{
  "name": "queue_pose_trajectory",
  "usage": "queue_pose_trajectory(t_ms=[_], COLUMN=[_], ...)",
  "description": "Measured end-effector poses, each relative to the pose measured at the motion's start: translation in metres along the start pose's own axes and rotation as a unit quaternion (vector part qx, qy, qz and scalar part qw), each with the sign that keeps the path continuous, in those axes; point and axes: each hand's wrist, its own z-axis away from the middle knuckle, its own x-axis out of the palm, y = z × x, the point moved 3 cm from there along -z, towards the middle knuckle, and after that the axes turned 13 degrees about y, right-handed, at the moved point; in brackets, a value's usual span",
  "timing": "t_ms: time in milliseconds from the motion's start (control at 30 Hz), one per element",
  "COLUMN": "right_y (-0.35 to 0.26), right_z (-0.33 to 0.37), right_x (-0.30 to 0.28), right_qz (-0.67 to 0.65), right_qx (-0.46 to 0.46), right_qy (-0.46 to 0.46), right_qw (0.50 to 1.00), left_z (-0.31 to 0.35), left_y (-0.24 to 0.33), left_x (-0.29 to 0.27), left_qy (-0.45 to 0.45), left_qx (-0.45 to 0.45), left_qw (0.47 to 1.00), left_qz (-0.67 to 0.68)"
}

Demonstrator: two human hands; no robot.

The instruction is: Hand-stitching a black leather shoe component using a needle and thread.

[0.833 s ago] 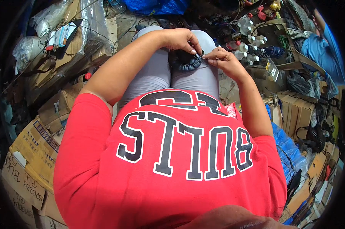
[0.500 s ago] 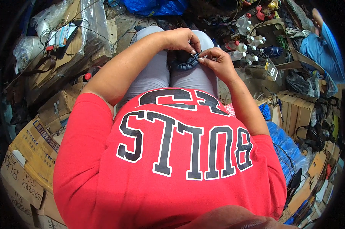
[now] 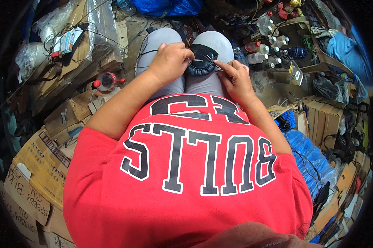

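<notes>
A dark leather shoe upper [image 3: 201, 66] with a puckered, gathered rim lies across my grey-clad thighs, between the knees. My right hand [image 3: 236, 78] pinches its right edge between thumb and index finger. At its left edge is my left hand [image 3: 172, 62], its fingers closed; whatever they grip is too small to make out. Over my left knee [image 3: 163, 39] a thin dark strand runs toward that hand. A short pale line shows on the upper's smooth face.
Several plastic bottles [image 3: 265, 51] stand to the far right. A bottle with a red cap [image 3: 107, 80] lies left of my thigh. Cardboard [image 3: 42, 161] is piled at the left, with more cartons [image 3: 325, 120] and blue plastic sheeting [image 3: 306, 157] at the right.
My left hand has moved left and nearer to me, away from the right hand. More of the shoe upper's smooth face shows. The right hand has shifted slightly lower and stays at the edge.
</notes>
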Motion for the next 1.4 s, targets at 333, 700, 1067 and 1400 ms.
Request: queue_pose_trajectory(t_ms=[333, 700, 1067, 1400], right_y=[0.035, 0.037, 0.042, 0.045], right_z=[-0.025, -0.036, -0.036, -0.035], right_x=[0.000, -0.001, 0.002, 0.003], right_qz=[-0.164, -0.172, -0.193, -0.208], right_qx=[0.130, 0.139, 0.150, 0.160], right_qy=[-0.106, -0.157, -0.159, -0.160], right_qw=[0.972, 0.963, 0.957, 0.952], left_z=[-0.011, -0.009, -0.010, -0.011], left_y=[-0.011, -0.015, -0.015, -0.014], left_x=[0.013, 0.019, 0.018, 0.017], left_qy=[-0.024, -0.011, -0.015, -0.033], left_qx=[-0.058, -0.022, -0.016, -0.058], left_qw=[0.991, 0.995, 0.995, 0.986], left_qz=[0.119, 0.094, 0.095, 0.151])
